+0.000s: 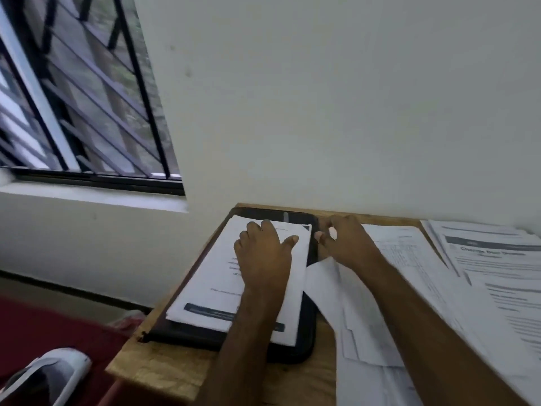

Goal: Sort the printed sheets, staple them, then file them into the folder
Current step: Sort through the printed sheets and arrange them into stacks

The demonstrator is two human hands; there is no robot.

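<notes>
A black folder (pixel 304 347) lies on the left part of the wooden table (pixel 164 367). A stack of printed sheets (pixel 216 276) rests on the folder. My left hand (pixel 263 256) lies flat on this stack with its fingers spread. Just right of the folder's far corner hovers my right hand (pixel 348 244), its fingers loosely curled, above more sheets. A loose white sheet (pixel 325 282) sticks up from under my right wrist; I cannot tell whether the hand holds it. No stapler is in sight.
Piles of printed sheets (pixel 494 259) cover the right side of the table, and more pages (pixel 369 341) lie under my right forearm. A white wall stands right behind the table. A window with bars (pixel 87 98) is at the left. A white object (pixel 55 373) lies on red cloth at lower left.
</notes>
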